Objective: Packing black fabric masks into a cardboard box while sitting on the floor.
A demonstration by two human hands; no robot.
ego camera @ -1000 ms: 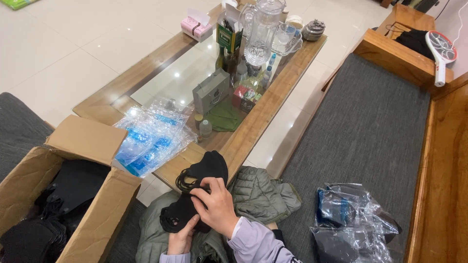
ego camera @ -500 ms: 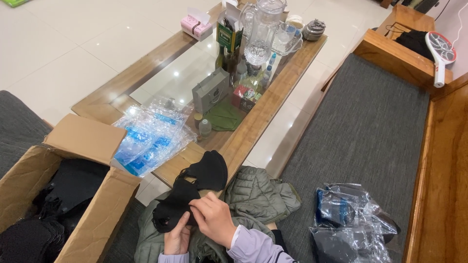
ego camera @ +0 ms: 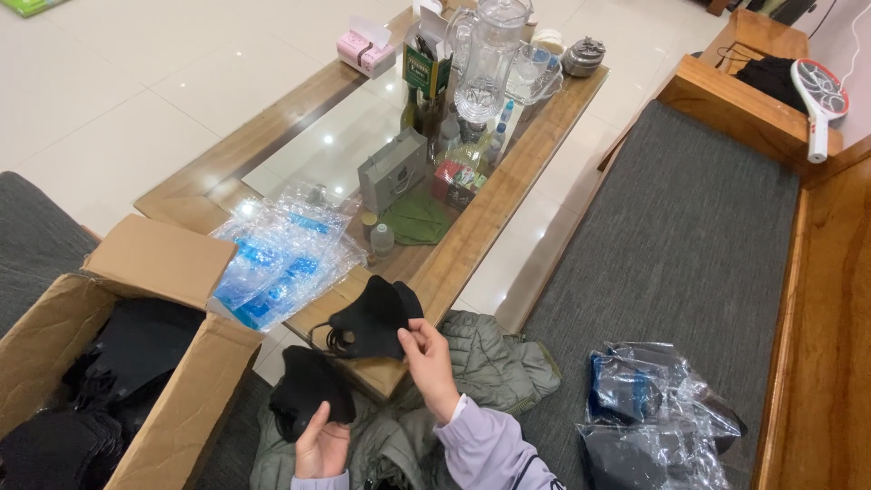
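Right hand (ego camera: pixel 428 356) pinches 1 black mask (ego camera: pixel 370 319); left hand (ego camera: pixel 319 443) grips another mask (ego camera: pixel 307 397). Keep them apart, pinch edges only.

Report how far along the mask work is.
Done: filled clear bags lie on the sofa to the right. In hand: the right hand pinches one black mask and the left hand holds another mask. Left: more black masks fill the cardboard box, and empty clear bags wait on the table.
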